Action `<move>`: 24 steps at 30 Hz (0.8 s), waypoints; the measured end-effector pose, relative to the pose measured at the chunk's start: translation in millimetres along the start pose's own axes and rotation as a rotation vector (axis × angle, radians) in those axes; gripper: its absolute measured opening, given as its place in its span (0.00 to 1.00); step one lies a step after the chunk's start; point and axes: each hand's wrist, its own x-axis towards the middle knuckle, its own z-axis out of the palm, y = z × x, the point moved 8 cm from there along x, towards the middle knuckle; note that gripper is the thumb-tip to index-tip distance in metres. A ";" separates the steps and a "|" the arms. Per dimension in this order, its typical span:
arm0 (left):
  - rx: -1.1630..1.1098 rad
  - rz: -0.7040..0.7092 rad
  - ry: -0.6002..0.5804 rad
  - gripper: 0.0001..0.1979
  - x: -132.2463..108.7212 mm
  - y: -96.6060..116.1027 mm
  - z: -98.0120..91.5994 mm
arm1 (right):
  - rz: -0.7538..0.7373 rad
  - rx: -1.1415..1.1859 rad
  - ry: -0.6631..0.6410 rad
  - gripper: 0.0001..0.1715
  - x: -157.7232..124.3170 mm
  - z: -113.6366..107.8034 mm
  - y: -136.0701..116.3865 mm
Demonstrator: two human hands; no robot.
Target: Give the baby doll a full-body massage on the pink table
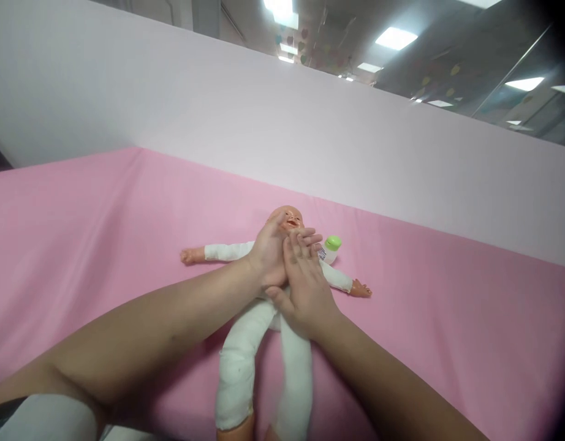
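Note:
A baby doll [237, 373] with white cloth limbs lies on its back, arms spread wide and legs toward me. Over its torso, my left hand [269, 251] is turned palm up with its fingers stretched out. My right hand [307, 285] lies flat across the left palm, its fingers extended and pressed against it. Nothing is visibly held in either hand. Both hands hide the doll's chest and part of its head. Beside the doll's shoulder, past my right fingertips, is a small clear bottle [331, 250] with a green cap.
A pink padded surface [429, 318] spreads under the doll. Behind it rises a pale wall panel [310, 128], with glass above that shows ceiling lights [396, 38].

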 end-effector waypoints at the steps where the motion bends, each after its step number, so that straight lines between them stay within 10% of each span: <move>1: 0.001 0.028 0.008 0.40 1.5 8.7 -3.3 | 0.003 0.002 -0.020 0.56 0.4 1.2 0.7; 8: -0.012 0.109 -0.065 0.42 12.3 44.8 -17.0 | -0.275 0.072 -0.139 0.52 -5.0 1.7 -33.9; 13: -0.021 -0.012 -0.239 0.44 4.6 15.1 5.3 | -0.373 0.062 -0.063 0.57 -5.9 -1.8 -44.9; 18: 0.011 -0.049 -0.109 0.43 -1.8 -6.9 8.8 | -0.182 -0.027 -0.006 0.62 6.3 -3.9 -7.7; 24: 0.090 0.206 0.001 0.39 -4.4 50.0 2.7 | -0.186 0.004 -0.084 0.50 7.3 -11.8 -4.1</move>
